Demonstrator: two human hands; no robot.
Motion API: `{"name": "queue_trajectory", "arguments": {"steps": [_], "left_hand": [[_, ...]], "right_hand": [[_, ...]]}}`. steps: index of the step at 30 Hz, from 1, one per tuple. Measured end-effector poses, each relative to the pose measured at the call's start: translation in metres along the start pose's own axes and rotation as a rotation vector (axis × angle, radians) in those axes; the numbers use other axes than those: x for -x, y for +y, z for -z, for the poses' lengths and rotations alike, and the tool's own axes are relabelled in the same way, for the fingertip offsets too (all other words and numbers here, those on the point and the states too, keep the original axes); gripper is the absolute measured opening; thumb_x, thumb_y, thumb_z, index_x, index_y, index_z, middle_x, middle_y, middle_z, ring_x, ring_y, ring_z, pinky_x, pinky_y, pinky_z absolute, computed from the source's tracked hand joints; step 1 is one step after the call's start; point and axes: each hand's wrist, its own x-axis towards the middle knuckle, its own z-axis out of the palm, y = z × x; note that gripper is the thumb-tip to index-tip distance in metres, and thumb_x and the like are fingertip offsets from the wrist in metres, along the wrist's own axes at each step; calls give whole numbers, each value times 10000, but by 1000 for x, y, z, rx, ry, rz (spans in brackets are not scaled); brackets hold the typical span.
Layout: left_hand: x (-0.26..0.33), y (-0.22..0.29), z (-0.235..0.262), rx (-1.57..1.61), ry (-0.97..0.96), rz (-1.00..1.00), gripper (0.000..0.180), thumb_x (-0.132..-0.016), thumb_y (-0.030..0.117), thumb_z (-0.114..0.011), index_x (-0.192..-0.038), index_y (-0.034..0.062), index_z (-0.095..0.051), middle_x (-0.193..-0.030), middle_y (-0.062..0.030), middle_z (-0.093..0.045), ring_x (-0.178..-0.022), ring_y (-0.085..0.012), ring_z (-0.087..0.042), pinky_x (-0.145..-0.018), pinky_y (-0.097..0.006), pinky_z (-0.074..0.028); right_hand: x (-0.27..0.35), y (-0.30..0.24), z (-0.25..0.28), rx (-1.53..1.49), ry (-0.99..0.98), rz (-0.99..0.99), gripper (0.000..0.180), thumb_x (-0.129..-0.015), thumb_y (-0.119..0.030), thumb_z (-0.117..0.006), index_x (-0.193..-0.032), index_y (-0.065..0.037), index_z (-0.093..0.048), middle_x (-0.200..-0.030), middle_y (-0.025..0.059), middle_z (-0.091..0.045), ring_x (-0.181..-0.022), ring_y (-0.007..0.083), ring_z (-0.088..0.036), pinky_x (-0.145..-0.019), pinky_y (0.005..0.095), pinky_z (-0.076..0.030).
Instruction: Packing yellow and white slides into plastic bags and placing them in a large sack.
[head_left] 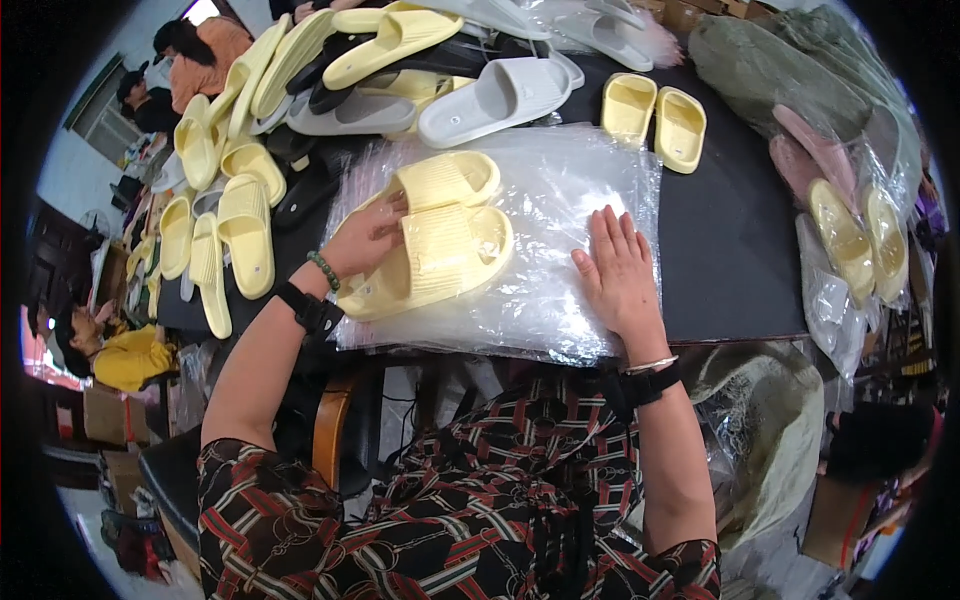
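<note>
A pair of pale yellow slide slippers (448,256) lies side by side over a stack of clear plastic bags (560,215), toes pointing right. Clear film shines over the toe ends, so they look to be partly inside the top bag. My left hand (368,238), with a green bead bracelet at the wrist, grips the pair where the two inner edges meet, behind the straps. Some of its fingertips are hidden. Flat on the right part of the bag stack rests my right hand (620,275), fingers stretched out and holding nothing.
Loose yellow, grey and black slippers (485,105) heap at the back and left. Two yellow slippers (680,130) sit behind the stack at right. Bagged slippers (840,240) lie along the right edge of the black table (730,260). An open woven sack (775,430) stands below.
</note>
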Motion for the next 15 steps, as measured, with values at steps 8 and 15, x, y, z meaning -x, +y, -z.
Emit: {"name": "queue_trajectory", "arguments": {"steps": [8,15], "left_hand": [[-18,-7,1,-87,61,-148,326,-803,214,-710,-1084,50,-679,-1056,-163,-650,-1042,-363,-577,-965,-432,-441],[-7,-21,10,-110,86,-256,169,-765,127,-643,-908,44,-681,-974,-139,-648,-1006,-375,-565,-926,-434,-457]], "right_hand": [[3,-2,5,-3,-19,-9,644,-1012,-463,-407,-1472,-13,-381,-1541,202,-347,-1446,376,-280,-1179,483,-207],[0,3,4,16,-65,-9,641,-1019,-443,-397,-1492,-14,-348,-1554,196,-329,-1464,371,-248,-1186,475,-193]]}}
